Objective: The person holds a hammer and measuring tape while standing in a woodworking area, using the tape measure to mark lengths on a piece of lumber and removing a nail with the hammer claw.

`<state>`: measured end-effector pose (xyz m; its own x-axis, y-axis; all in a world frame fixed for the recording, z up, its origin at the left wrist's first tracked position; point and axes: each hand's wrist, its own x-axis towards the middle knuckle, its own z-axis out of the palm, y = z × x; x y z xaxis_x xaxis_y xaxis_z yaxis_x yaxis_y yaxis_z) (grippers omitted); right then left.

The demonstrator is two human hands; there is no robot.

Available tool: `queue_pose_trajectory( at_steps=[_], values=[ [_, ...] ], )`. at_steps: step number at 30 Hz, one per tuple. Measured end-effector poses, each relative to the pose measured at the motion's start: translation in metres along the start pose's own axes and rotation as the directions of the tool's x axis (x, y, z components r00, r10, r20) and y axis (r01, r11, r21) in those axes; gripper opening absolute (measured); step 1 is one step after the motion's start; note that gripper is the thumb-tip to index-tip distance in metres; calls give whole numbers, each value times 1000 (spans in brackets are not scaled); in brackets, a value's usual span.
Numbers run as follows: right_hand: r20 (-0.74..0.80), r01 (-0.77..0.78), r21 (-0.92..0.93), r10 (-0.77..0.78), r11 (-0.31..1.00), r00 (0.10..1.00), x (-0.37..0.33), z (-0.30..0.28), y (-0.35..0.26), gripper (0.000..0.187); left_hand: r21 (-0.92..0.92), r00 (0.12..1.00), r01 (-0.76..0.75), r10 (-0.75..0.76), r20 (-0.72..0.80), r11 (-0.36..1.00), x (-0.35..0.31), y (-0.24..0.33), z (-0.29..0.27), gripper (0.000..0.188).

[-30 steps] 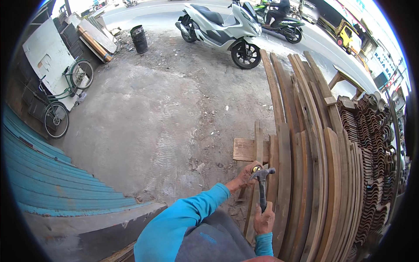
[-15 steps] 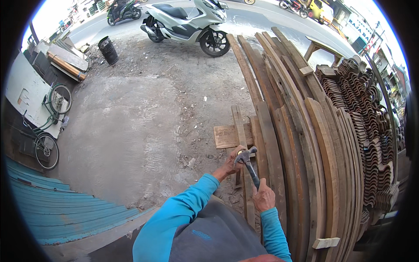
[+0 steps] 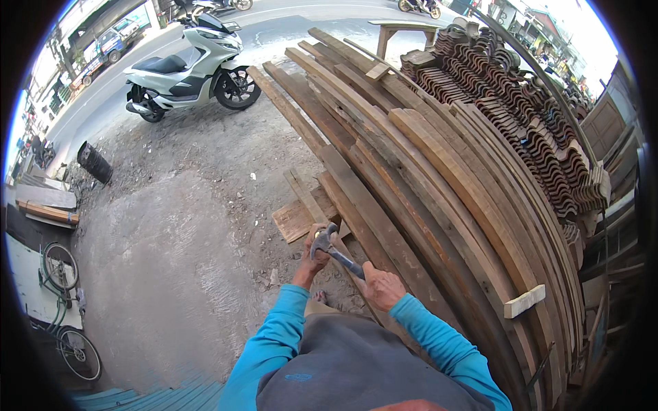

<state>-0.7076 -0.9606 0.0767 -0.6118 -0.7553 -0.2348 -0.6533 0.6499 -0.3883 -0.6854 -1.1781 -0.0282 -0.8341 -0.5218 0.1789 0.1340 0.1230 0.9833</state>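
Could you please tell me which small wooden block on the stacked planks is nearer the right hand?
The paler block, right of the right hand; the browner block lies near the far end of the planks.

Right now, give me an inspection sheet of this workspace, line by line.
Surface: rough grey ground; long planks side by side at right.
Job's things: claw hammer; narrow wood strip across a short board.
Clutter: pale wood block on the planks; small debris scattered on the ground.
Hands: right hand grips the hammer's handle; left hand at its head, hold unclear.
Cables: nothing seen.
Surroundings: white scooter, dark drum, bicycle, stacked roof tiles, road.
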Motion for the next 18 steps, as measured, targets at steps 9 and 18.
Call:
queue_pose_trajectory(
  at_steps=[9, 18],
  values=[
    [-553, 602, 402, -340, 690, 760, -14, -51, -36, 24, 325, 973, -230, 228, 43, 917, -9, -1, 0, 29],
    [-300, 199, 286, -110, 937, 948, -11, -63, -58, 27, 140, 986, -148, 157, -54, 979, 3, -49, 3, 25]
  ],
)
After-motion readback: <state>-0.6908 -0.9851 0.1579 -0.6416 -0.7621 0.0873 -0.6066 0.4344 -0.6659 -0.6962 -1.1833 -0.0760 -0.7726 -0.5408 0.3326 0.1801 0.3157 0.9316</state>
